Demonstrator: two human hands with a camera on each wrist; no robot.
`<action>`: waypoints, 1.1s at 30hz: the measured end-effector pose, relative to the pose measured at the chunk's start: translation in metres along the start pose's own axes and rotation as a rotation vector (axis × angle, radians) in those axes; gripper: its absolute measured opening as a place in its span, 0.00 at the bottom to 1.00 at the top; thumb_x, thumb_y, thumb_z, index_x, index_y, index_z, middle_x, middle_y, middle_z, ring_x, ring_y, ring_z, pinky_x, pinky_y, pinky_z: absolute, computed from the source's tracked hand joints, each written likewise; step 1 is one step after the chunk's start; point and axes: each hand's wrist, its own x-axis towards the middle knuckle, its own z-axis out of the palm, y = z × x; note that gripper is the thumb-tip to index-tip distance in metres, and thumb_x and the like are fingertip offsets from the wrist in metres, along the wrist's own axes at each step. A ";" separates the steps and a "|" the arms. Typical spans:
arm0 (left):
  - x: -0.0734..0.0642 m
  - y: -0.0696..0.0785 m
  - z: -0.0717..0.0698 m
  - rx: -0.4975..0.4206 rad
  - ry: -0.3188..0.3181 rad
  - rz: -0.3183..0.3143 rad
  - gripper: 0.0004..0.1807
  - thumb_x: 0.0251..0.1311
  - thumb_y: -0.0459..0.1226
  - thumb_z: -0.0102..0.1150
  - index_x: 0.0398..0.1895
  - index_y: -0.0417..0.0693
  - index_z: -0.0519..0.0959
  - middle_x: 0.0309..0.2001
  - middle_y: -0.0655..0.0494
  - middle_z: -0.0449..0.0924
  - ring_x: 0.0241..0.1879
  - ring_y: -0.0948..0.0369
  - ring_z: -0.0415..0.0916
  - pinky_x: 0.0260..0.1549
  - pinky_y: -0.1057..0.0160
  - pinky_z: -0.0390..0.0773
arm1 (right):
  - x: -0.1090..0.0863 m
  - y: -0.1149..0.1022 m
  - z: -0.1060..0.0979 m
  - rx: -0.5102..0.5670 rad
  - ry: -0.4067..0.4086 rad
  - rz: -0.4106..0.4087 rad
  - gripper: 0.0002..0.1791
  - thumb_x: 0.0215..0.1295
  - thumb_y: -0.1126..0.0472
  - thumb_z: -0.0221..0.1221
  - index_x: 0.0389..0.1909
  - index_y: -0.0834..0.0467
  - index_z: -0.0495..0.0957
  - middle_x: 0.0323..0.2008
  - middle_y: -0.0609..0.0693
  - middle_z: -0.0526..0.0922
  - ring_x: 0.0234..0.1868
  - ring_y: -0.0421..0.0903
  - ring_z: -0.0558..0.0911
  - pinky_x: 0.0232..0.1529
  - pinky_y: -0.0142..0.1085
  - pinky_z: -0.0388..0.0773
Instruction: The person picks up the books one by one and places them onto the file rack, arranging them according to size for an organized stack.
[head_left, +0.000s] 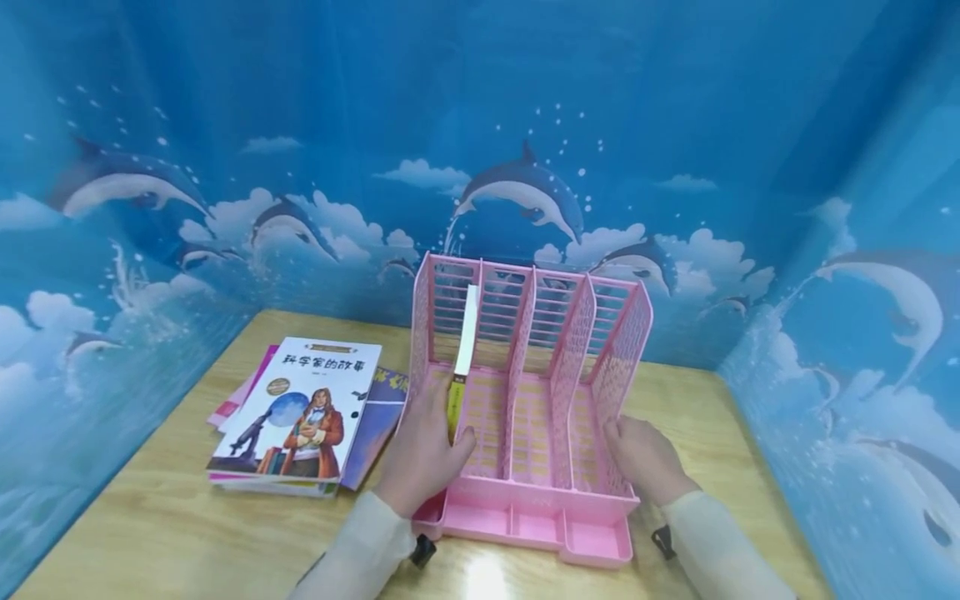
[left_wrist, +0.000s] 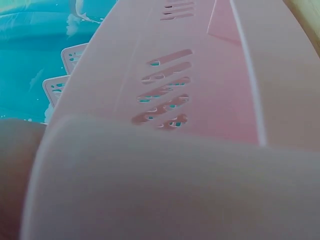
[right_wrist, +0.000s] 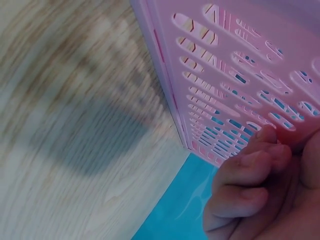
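In the head view, a pink slotted desk file rack (head_left: 540, 492) with upright dividers stands on the table. A slim book (head_left: 468, 333) with a yellow spine stands upright in its left compartment, leaning slightly. My left hand (head_left: 427, 450) is at the front of that compartment, fingers and thumb on either side of the spine; the spine's lower end is hidden by the hand. Right of the rack, my right hand (head_left: 647, 454) grips the side wall. In the right wrist view its curled fingers (right_wrist: 245, 172) lie against the slotted wall (right_wrist: 240, 75).
A stack of books (head_left: 300, 417) lies left of the rack, topped by a white storybook, with a purple book (head_left: 375, 425) poking out beneath. Small trays (head_left: 536, 525) run along the rack's front. A blue dolphin-print curtain (head_left: 480, 108) encloses the wooden table (head_left: 187, 533) at the back and sides.
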 end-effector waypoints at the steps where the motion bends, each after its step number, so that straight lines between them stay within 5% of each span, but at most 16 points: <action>1: 0.001 -0.001 -0.001 -0.009 0.019 0.005 0.49 0.61 0.47 0.67 0.82 0.47 0.54 0.67 0.46 0.72 0.59 0.48 0.78 0.57 0.46 0.81 | 0.001 -0.001 0.000 0.001 0.000 -0.001 0.32 0.84 0.48 0.35 0.56 0.69 0.79 0.21 0.50 0.74 0.23 0.47 0.75 0.29 0.44 0.76; 3: 0.003 -0.001 -0.003 -0.047 0.051 0.007 0.49 0.60 0.47 0.69 0.80 0.46 0.56 0.76 0.45 0.62 0.73 0.45 0.63 0.70 0.41 0.67 | 0.004 -0.003 0.000 -0.011 0.002 -0.006 0.31 0.84 0.48 0.35 0.47 0.66 0.81 0.20 0.50 0.73 0.22 0.47 0.74 0.29 0.43 0.75; 7: 0.004 0.000 -0.010 -0.230 0.075 -0.025 0.50 0.59 0.46 0.72 0.80 0.48 0.54 0.72 0.45 0.64 0.70 0.45 0.66 0.67 0.40 0.71 | 0.006 -0.004 0.000 -0.024 0.000 0.003 0.28 0.84 0.49 0.35 0.30 0.57 0.77 0.19 0.51 0.71 0.22 0.48 0.72 0.27 0.41 0.73; 11: -0.002 0.001 -0.032 -0.349 0.131 0.007 0.51 0.59 0.43 0.73 0.81 0.47 0.53 0.71 0.42 0.64 0.68 0.45 0.67 0.65 0.40 0.73 | 0.008 -0.003 0.001 -0.034 0.004 0.003 0.28 0.84 0.49 0.35 0.27 0.55 0.75 0.19 0.51 0.72 0.23 0.48 0.73 0.29 0.42 0.74; 16: -0.009 -0.014 -0.083 -0.293 0.238 0.122 0.39 0.61 0.38 0.70 0.74 0.42 0.65 0.65 0.44 0.71 0.62 0.50 0.69 0.61 0.44 0.73 | 0.008 0.000 0.002 -0.044 -0.001 0.002 0.28 0.83 0.48 0.34 0.27 0.55 0.74 0.20 0.51 0.72 0.23 0.48 0.73 0.30 0.42 0.74; 19: -0.007 -0.033 -0.118 -0.177 0.264 0.090 0.28 0.66 0.38 0.65 0.67 0.39 0.72 0.59 0.44 0.77 0.58 0.48 0.72 0.59 0.43 0.72 | 0.006 0.001 0.002 -0.040 0.001 0.005 0.29 0.84 0.48 0.35 0.32 0.58 0.78 0.20 0.51 0.73 0.23 0.48 0.74 0.30 0.43 0.75; 23: -0.003 -0.069 -0.155 0.053 0.190 -0.061 0.25 0.71 0.42 0.59 0.64 0.35 0.74 0.56 0.37 0.79 0.57 0.40 0.74 0.55 0.37 0.73 | 0.003 0.002 0.001 -0.027 0.003 0.004 0.29 0.84 0.49 0.36 0.44 0.63 0.82 0.21 0.52 0.74 0.24 0.48 0.75 0.30 0.45 0.76; 26: -0.002 -0.100 -0.174 0.182 0.085 -0.168 0.31 0.73 0.47 0.57 0.66 0.30 0.71 0.57 0.30 0.76 0.55 0.35 0.74 0.51 0.33 0.75 | 0.001 0.001 -0.001 -0.033 -0.004 0.003 0.29 0.84 0.49 0.35 0.39 0.62 0.81 0.21 0.51 0.74 0.24 0.48 0.75 0.31 0.45 0.77; 33: -0.010 -0.153 -0.189 0.257 -0.265 -0.447 0.59 0.69 0.70 0.45 0.74 0.20 0.56 0.64 0.17 0.63 0.57 0.28 0.70 0.52 0.31 0.74 | -0.001 -0.004 -0.003 -0.040 -0.003 -0.006 0.28 0.84 0.48 0.35 0.26 0.55 0.73 0.20 0.52 0.72 0.24 0.48 0.74 0.30 0.44 0.75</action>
